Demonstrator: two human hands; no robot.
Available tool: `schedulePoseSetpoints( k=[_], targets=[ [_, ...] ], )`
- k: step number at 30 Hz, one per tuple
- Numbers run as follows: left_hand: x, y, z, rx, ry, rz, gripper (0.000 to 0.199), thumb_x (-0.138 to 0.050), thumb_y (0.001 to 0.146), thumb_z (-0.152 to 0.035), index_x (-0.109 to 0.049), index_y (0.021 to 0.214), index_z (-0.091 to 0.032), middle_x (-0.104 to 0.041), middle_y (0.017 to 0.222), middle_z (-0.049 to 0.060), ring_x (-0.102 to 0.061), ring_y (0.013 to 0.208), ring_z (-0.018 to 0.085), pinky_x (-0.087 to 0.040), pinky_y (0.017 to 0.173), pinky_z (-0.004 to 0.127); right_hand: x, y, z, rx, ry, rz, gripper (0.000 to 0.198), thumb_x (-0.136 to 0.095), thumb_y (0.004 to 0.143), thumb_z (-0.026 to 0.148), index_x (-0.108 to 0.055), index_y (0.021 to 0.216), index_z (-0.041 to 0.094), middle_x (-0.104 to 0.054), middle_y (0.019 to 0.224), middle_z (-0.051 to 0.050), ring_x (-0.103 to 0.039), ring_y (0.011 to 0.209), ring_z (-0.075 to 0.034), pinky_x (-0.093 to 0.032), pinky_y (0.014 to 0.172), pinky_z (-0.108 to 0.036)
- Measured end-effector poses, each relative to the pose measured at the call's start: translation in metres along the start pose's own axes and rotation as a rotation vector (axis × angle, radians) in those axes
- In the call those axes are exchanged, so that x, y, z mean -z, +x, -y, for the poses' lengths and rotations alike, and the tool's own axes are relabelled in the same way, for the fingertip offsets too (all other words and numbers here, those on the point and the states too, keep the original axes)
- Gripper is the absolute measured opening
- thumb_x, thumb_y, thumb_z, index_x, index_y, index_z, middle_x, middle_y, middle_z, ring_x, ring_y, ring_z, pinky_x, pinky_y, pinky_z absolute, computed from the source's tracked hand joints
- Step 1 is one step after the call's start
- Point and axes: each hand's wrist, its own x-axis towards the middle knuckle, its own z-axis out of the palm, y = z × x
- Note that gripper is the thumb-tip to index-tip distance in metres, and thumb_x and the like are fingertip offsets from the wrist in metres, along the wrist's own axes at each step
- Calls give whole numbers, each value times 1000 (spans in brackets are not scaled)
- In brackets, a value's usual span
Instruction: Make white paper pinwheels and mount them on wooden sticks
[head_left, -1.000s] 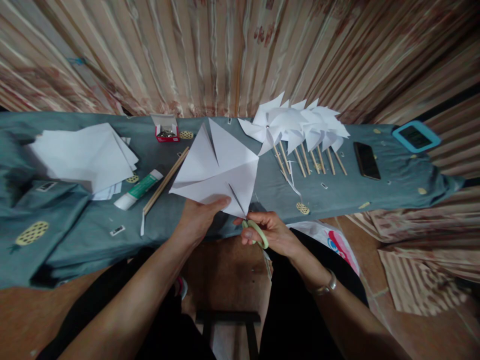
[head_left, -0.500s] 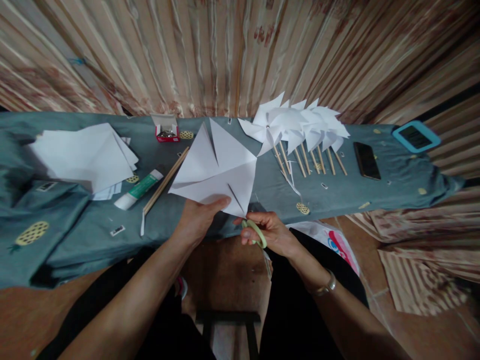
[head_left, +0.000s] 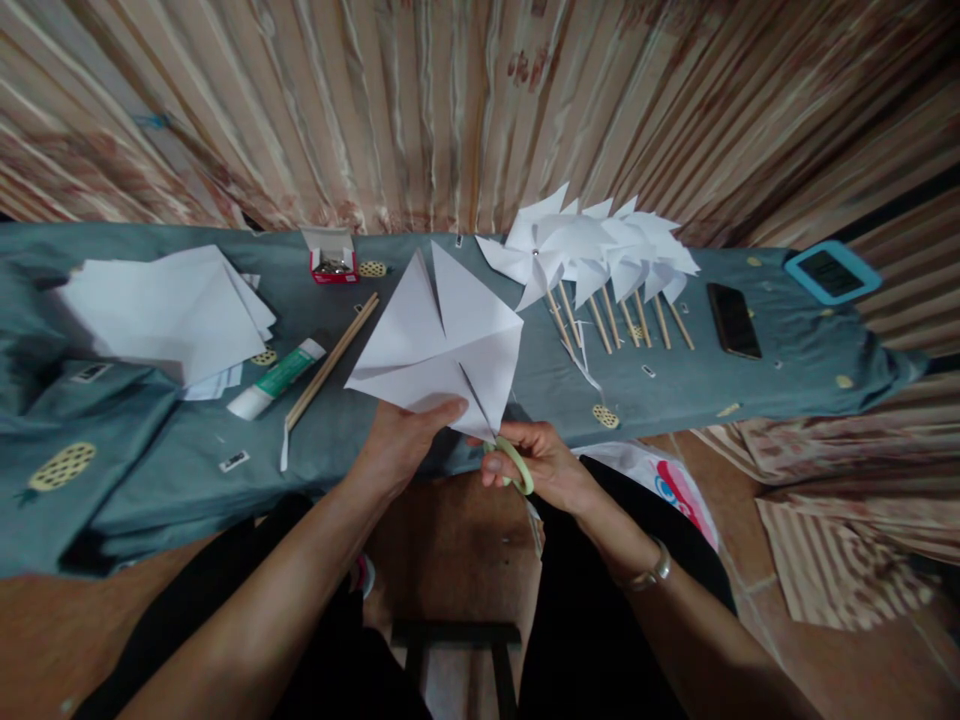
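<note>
Sheet (head_left: 484,345), slit at far and near corners, held over the cloth (head_left: 660,400) in left hand (head_left: 409,437), with thumb on top. Right hand (head_left: 538,460) curled around scissors (head_left: 520,463), at the sheet's near slit. To the left: sticks (head_left: 334,360), tube (head_left: 277,378), red box (head_left: 334,270), stack (head_left: 165,310). To the right: overlapping pinwheels (head_left: 555,240), then phone (head_left: 733,320) and blue-framed device (head_left: 832,272).

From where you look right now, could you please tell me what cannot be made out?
Head view throughout:
Part of the scissors: hidden by the right hand.
Most fingers of the left hand: hidden beneath the white paper.
Centres of the rear pinwheels: covered by overlapping blades.
Print on the glue tube: too small.
</note>
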Motion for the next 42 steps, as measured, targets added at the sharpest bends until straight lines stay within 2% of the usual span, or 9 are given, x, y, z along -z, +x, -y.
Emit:
schedulePoseSetpoints(
  k=[6,10,15,30,36,42],
  targets=[
    [1,1,2,-11,0,-7,36,-78,55,-25,-69,90,-20,-72,74,3,-67,84,26,-51,87,41,-1,0,1,-26,34,-20,40,-87,59,41,-73,86,16,-67,61,3,-57,52,-7,-47,52,-18],
    [2,1,3,2,25,24,36,-77,56,-27,-69,91,-20,-73,84,4,-66,87,25,-50,90,40,-1,0,4,-21,6,-5,36,-86,60,42,-74,80,15,-66,60,2,-55,51,-6,-44,50,-16],
    [3,1,5,-6,45,39,35,-77,57,-27,-69,91,-20,-73,91,5,-65,88,24,-49,90,40,1,0,4,-11,7,2,35,-86,61,42,-76,82,16,-66,58,1,-54,50,-6,-44,49,-16],
    [3,2,5,1,20,4,31,-81,52,-27,-68,80,-20,-72,77,4,-67,82,26,-53,83,41,-1,2,2,-22,24,-21,35,-87,59,43,-74,76,15,-64,55,2,-53,47,-5,-44,47,-17],
    [4,2,3,0,-5,7,27,-79,54,-23,-67,78,-19,-71,77,2,-65,79,21,-51,82,36,-1,1,2,-46,11,8,46,-87,59,45,-70,90,16,-67,64,2,-57,53,-7,-47,53,-19],
    [11,9,-4,-31,-101,-42,34,-80,50,-19,-67,82,-19,-68,73,-2,-63,72,18,-51,78,33,4,-3,1,-92,-72,106,54,-78,66,57,-65,96,13,-66,70,0,-57,60,-8,-46,57,-20]
  ],
)
